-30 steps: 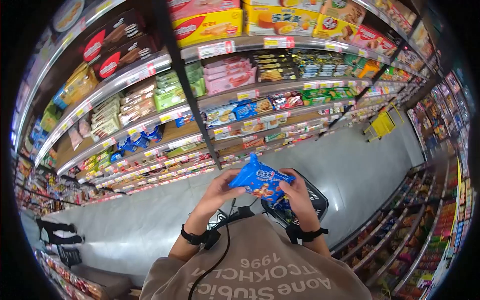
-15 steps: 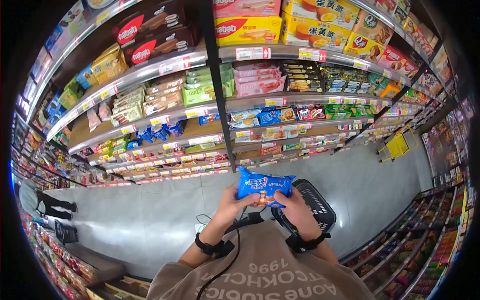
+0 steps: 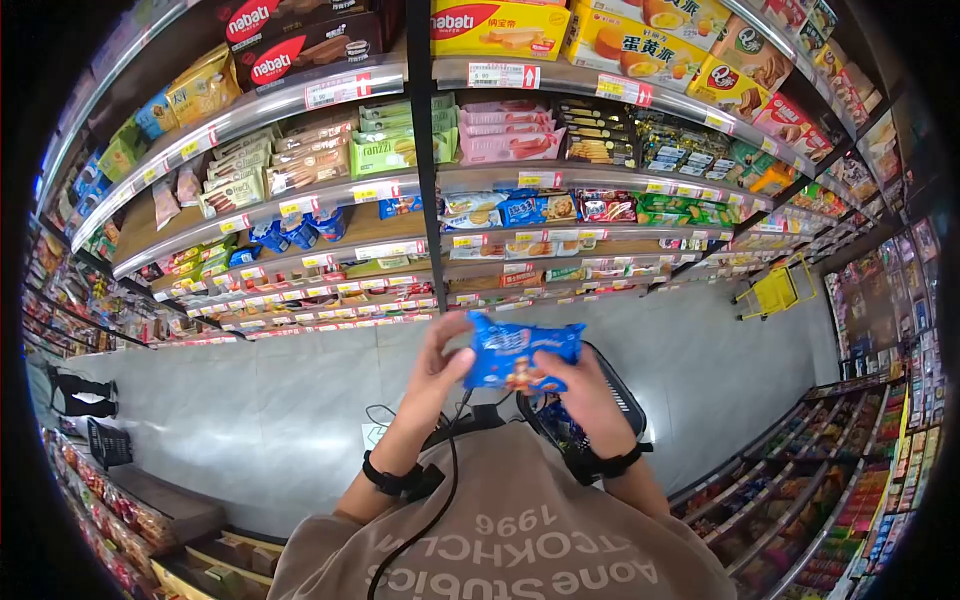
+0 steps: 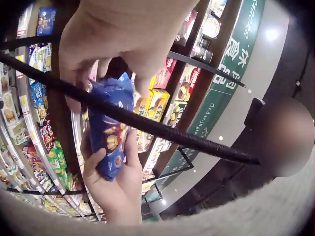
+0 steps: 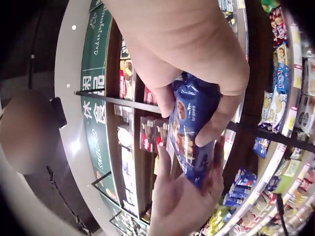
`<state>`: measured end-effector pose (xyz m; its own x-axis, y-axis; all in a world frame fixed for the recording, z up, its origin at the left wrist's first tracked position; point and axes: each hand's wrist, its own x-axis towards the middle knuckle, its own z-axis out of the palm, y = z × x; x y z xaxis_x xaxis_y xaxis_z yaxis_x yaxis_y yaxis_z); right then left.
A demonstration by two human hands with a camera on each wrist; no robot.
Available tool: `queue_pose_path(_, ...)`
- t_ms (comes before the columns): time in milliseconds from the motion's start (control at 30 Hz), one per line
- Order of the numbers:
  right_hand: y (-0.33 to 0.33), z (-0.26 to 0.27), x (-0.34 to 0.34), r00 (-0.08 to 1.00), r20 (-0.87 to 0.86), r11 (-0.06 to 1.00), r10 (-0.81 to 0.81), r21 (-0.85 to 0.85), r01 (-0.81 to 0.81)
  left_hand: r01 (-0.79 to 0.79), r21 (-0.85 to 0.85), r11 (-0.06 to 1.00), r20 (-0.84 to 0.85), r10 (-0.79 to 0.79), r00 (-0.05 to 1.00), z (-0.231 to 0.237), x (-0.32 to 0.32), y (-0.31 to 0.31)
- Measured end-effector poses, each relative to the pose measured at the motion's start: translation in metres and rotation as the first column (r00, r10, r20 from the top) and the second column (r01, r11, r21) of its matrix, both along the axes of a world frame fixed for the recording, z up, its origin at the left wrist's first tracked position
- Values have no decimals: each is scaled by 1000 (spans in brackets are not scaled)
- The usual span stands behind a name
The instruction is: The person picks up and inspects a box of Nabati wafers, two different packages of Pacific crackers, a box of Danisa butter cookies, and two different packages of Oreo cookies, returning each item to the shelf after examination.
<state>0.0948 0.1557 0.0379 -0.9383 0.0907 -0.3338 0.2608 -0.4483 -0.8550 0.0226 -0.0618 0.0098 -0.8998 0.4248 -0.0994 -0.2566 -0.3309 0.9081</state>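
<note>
My right hand [image 3: 590,395] grips a blue bag of cookies [image 3: 515,345] by its right part, thumb across the printed front. The same bag [image 5: 189,130] slants between both hands in the right wrist view. Around its left end, my left hand [image 3: 437,365] stands loosely spread, its thumb beside the bag's edge and off the front. In the left wrist view, a dark gap shows between the left palm [image 4: 118,34] and the bag's crimped top [image 4: 112,83]. The bag is held over the floor, in front of the body.
A dark shopping basket [image 3: 625,395] stands below the right hand, with packets in it. Snack shelves [image 3: 300,195] run along the front, and lower racks [image 3: 800,450] curve along the right. A yellow cart [image 3: 775,292] stands in the aisle. Another person's legs [image 3: 85,393] show at far left.
The left thumb has come off the bag's front and that hand has loosened. The right hand still grips the bag. The head view has swung, shifting the shelves.
</note>
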Motion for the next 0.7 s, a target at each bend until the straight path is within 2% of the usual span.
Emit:
queue_pose_path(33, 9, 12, 0, 998, -21, 995, -57, -78, 56, -82, 37, 996, -27, 83, 996, 3, -2, 0)
queue_pose_path(133, 26, 17, -1, 944, 129, 929, -304, -182, 323, -82, -46, 996, -56, 79, 995, 4, -13, -16)
queue_pose_path(200, 26, 13, 4, 987, 102, 986, -125, -100, 135, -66, -62, 996, -52, 63, 997, 4, -15, -15)
queue_pose_path(267, 24, 2, 8, 994, 91, 998, 55, -25, -53, -42, -87, 995, -49, 38, 998, 7, -21, -14)
queue_pose_path(300, 29, 2, 4, 985, -122, 987, 122, -91, -134, -43, -84, 996, -49, 39, 998, 10, -20, -11)
queue_pose_path(333, 28, 5, 9, 985, 103, 985, -140, -88, 149, -31, -83, 996, -44, 28, 999, 9, -18, -11)
queue_pose_path(400, 19, 21, 4, 959, 186, 972, -216, -52, 229, -18, -77, 997, -44, 14, 999, 9, -18, -10)
queue_pose_path(433, 18, 26, 7, 984, 123, 991, -128, -31, 132, -22, -47, 999, 11, 23, 1000, 9, -17, -9)
queue_pose_path(500, 20, 32, 11, 999, -13, 998, 49, 32, -48, 41, -84, 996, 14, -40, 999, 4, -16, -10)
queue_pose_path(600, 27, 36, 15, 991, -129, 992, 44, -112, -58, 73, -72, 995, 14, -72, 997, -2, -20, -10)
queue_pose_path(700, 19, 36, 9, 992, -36, 991, 118, -63, -120, 60, -36, 998, 22, -59, 998, -4, -23, -8)
